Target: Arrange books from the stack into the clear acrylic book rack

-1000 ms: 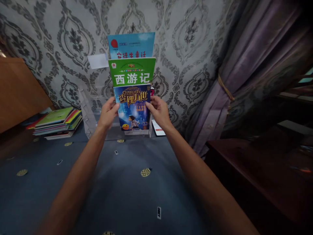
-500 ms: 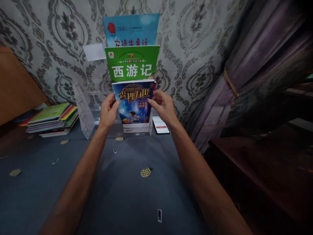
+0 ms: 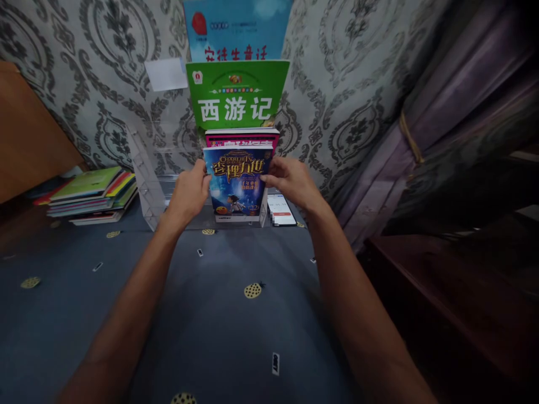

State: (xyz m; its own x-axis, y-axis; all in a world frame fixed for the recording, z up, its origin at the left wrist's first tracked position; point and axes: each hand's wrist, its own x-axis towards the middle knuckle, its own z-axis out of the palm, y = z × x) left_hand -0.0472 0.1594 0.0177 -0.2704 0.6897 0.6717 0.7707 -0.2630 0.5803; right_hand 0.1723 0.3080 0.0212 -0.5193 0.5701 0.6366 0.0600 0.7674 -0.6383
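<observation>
A dark blue book (image 3: 238, 188) with gold title lettering stands upright in the front tier of a clear tiered display rack (image 3: 145, 185). My left hand (image 3: 191, 188) is closed on its left edge. On the opposite edge, my right hand (image 3: 292, 179) grips it between thumb and fingers. Directly behind rises a pink book (image 3: 242, 137), only its top strip showing. Further back and higher stand a green book (image 3: 238, 92) with white characters and a light blue book (image 3: 236, 28), its top cut off by the view.
To the left lies a stack of thin books (image 3: 88, 193) beside a brown wooden panel (image 3: 29, 134). A lit phone (image 3: 281, 210) rests right of the rack. Patterned wallpaper backs the table (image 3: 210, 314); a tied purple curtain (image 3: 404, 134) hangs at right.
The blue book has gone lower into the front tier, held by both hands, and the pink book behind it now shows. The camera view has shifted slightly.
</observation>
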